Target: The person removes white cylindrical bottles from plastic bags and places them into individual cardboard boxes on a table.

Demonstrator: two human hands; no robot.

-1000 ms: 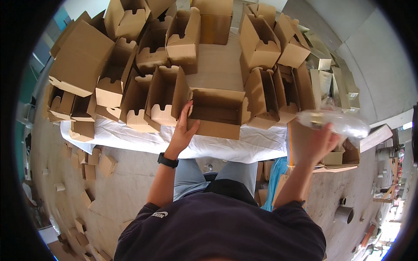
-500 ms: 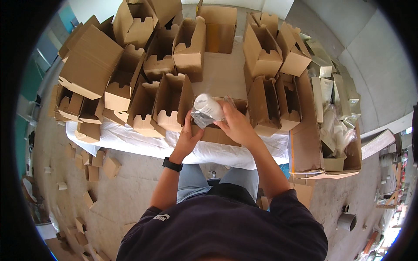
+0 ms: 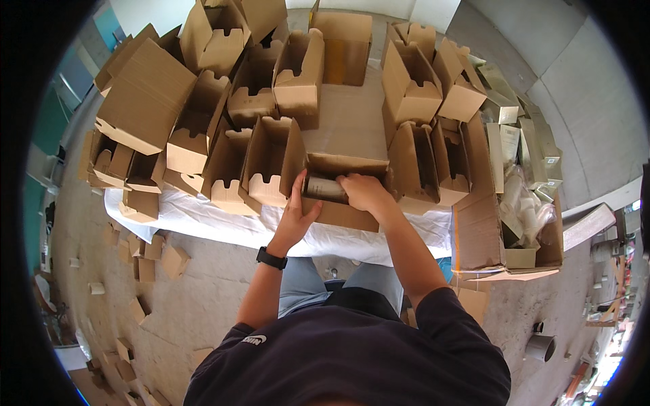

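A white cylindrical container (image 3: 323,189) lies on its side inside an open cardboard box (image 3: 347,216) in front of me. My right hand (image 3: 369,195) reaches into the box, its bent fingers gripping the container's right end. With its fingers along the left end of the same box and its thumb at the front edge, my left hand (image 3: 294,216) holds the box steady. My right hand hides part of the box's inside.
Open, narrow cardboard boxes (image 3: 274,159) crowd both sides of the white-covered table (image 3: 349,122). At the right, a large carton (image 3: 477,230) holds slim pale boxes and clear plastic bags (image 3: 525,203). Small brown boxes (image 3: 175,261) lie scattered on the floor at left.
The white container, held up above the box in a clear bag between both hands, has gone down into it. My left hand has moved from the container to the box's left end.
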